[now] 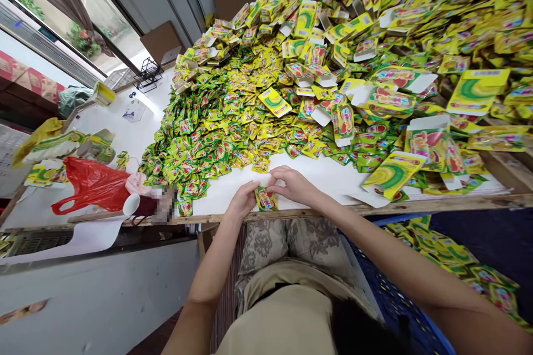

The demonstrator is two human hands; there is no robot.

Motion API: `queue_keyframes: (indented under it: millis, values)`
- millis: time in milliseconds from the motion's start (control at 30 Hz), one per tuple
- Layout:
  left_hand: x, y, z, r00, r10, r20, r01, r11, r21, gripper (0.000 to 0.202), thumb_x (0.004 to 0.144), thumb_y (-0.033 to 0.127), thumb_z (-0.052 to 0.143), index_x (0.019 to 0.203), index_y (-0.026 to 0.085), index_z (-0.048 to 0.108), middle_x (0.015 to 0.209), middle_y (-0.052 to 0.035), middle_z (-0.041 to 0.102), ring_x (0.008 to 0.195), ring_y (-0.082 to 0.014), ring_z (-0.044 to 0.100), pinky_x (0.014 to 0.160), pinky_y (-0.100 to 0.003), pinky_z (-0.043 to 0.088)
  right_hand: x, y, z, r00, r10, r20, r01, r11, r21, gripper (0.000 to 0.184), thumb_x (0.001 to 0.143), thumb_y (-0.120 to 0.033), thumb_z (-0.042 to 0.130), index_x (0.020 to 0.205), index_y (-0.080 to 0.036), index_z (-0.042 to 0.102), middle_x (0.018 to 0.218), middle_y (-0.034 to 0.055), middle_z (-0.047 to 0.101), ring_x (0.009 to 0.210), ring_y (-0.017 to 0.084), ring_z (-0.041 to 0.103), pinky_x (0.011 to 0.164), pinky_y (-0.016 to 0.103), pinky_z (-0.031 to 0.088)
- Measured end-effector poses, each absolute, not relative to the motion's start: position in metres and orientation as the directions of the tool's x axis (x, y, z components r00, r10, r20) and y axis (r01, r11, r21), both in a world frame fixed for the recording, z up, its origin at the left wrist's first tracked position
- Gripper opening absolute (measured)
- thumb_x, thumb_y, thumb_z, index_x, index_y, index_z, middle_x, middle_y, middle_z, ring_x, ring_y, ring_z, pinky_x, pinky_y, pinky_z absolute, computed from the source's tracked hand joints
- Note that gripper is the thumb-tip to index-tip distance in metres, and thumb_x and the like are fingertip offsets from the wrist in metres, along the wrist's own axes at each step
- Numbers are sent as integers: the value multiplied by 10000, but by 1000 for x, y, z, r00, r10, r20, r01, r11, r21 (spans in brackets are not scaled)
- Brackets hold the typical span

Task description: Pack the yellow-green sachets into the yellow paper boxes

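At the front edge of the white table, a small yellow-green printed carton [266, 201] with a pale open flap at its top is between my hands. My left hand [243, 198] grips its left side with the fingertips. From the right, my right hand [292, 184] pinches at its upper end, thumb and forefinger close together; whether a sachet is also between them cannot be made out. Just beyond my hands lies the edge of a heap of small green and yellow sachets [233, 122]. More printed cartons [391, 175], some with open flaps, lie to the right.
A red plastic bag [94, 186] and a mug [131, 205] stand on the left of the table [320, 175]. A black wire rack [148, 74] sits farther back. Below the table on the right, a blue container [449, 233] holds yellow-green packets.
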State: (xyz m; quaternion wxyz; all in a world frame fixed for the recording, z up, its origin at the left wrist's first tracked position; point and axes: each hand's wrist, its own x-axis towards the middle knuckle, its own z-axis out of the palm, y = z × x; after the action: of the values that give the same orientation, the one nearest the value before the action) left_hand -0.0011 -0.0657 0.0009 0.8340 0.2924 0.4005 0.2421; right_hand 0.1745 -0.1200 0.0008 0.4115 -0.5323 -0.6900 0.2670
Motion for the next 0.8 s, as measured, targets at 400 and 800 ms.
queue_keyframes:
  millis: [400, 800]
  values:
    - [4, -58, 3, 613, 544, -573, -120, 781, 613, 314, 584, 85, 648, 898, 90, 660, 833, -79, 732, 925, -239, 670, 916, -369, 470, 160, -118, -15, -150, 945, -292, -487, -327, -810, 316, 706, -397, 724, 927, -195, 621, 906, 12, 658, 850, 146, 599, 817, 295, 467]
    - [0, -69, 4, 549, 731, -406, -161, 569, 806, 344, 610, 223, 746, 940, 140, 695, 935, -56, 727, 904, -197, 655, 895, -321, 460, 159, -96, -22, -415, 798, -438, -515, -603, -609, 291, 689, -155, 664, 979, -170, 680, 952, 65, 725, 784, 168, 662, 771, 306, 521]
